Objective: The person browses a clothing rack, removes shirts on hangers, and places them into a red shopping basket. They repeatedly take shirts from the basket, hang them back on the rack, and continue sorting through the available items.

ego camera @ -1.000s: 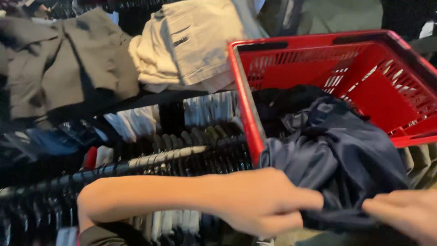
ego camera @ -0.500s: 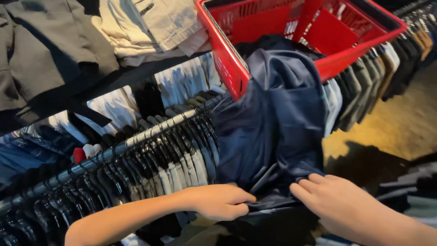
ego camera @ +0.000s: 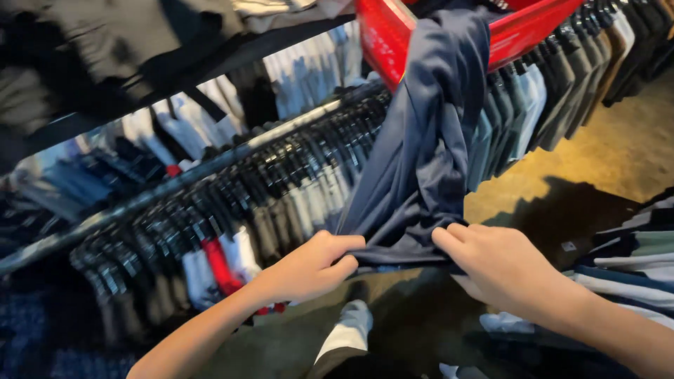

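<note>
A dark navy garment [ego camera: 428,140] hangs out of a red plastic shopping basket [ego camera: 382,35] at the top of the view and stretches down toward me. My left hand [ego camera: 312,267] grips its lower hem on the left side. My right hand [ego camera: 495,270] pinches the same hem on the right side. Both hands hold the fabric taut between them, just above a rail of hanging clothes.
A long metal rail [ego camera: 210,165] packed with clothes on black hangers runs diagonally under the basket. Folded garments lie on a shelf [ego camera: 105,49] above it. Striped folded clothes [ego camera: 632,267] sit at the right. Bare tan floor [ego camera: 604,154] shows at the right.
The navy garment has been pulled further out of the basket, which has slid toward the top edge of the view. My hands stay on the hem, now spread a little wider.
</note>
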